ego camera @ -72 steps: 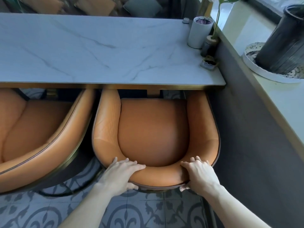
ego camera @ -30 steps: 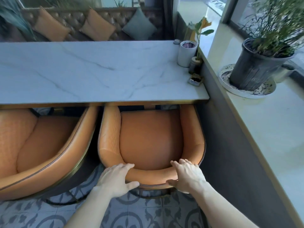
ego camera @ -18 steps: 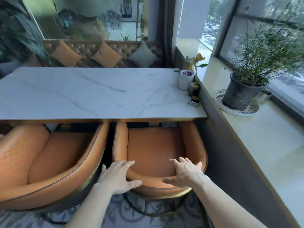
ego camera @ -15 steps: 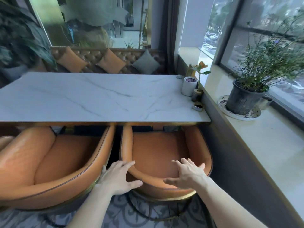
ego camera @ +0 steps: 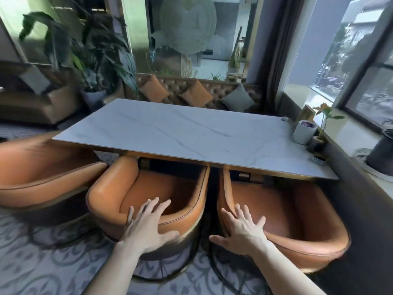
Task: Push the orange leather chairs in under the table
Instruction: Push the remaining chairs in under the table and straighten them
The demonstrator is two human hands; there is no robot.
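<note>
1. Both hands have come off the back of the right chair (ego camera: 297, 211), which they gripped earlier, and the view has swung left and lifted, so a middle chair and a third one at the left now show
2. Left hand (ego camera: 146, 226) is spread wide with fingers splayed and empty, over the back rim of the middle chair (ego camera: 161, 188); motion blur hides whether the palm touches the leather
3. Right hand (ego camera: 240, 228) is likewise spread and grasps nothing, hovering at the left end of the right chair's back rim, beside the gap between the two chairs
4. Right chair sits with its front tucked under the marble table (ego camera: 191, 133), close to the dark wall on the right
5. Middle chair is angled, its front edge reaching under the table's near edge while its back stands out over the patterned floor (ego camera: 42, 262)
6. Left chair (ego camera: 42, 173) stands at the table's left corner, just beside the middle chair, mostly outside the tabletop
7. At the table's far right end stand a white cup (ego camera: 304, 133) and a small plant (ego camera: 325, 116); a dark pot (ego camera: 382, 154) rests on the window ledge
8. Beyond the table, a tufted sofa (ego camera: 191, 90) carries orange and grey cushions
</note>
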